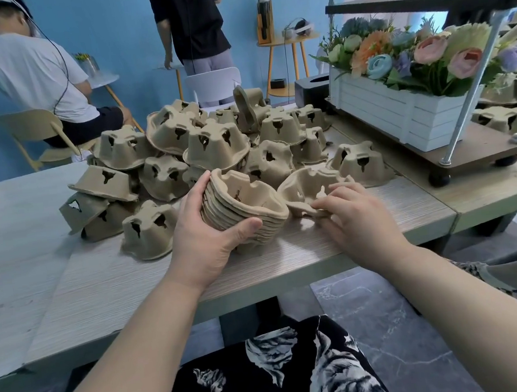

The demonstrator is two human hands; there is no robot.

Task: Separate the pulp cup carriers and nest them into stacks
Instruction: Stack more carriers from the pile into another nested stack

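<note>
Viewpoint: seen from the head of a seated person, looking down along two bare forearms to a pale wood-grain table (107, 285).

Left hand: the left hand (205, 233) grips a nested stack of brown moulded-pulp cup carriers (246, 210) — thumb curled across the near side, fingers wrapped round the far side. The stack is tilted, its open side turned up and to the right, its lower edge just above or on the table near the front edge; I cannot tell which.

Right hand: the right hand (356, 214) lies palm down just right of the stack, its fingers bent and pinching the near rim of a single brown pulp carrier lying open side up (305, 184). This carrier touches the stack's right side.

Loose pile: behind both hands, a heap of separate brown pulp carriers (213, 143) covers the middle of the table — most lie upside down, some leaning on others.

Right of the table: a white slatted planter box filled with artificial flowers in pink, orange and blue (401, 110) stands on a dark wooden shelf base with a metal post (476, 153). More carriers lie beyond it.

Background: against a blue wall, a person in a white shirt (37, 75) sits on a yellow chair, and a person in a black top (191, 21) stands.
</note>
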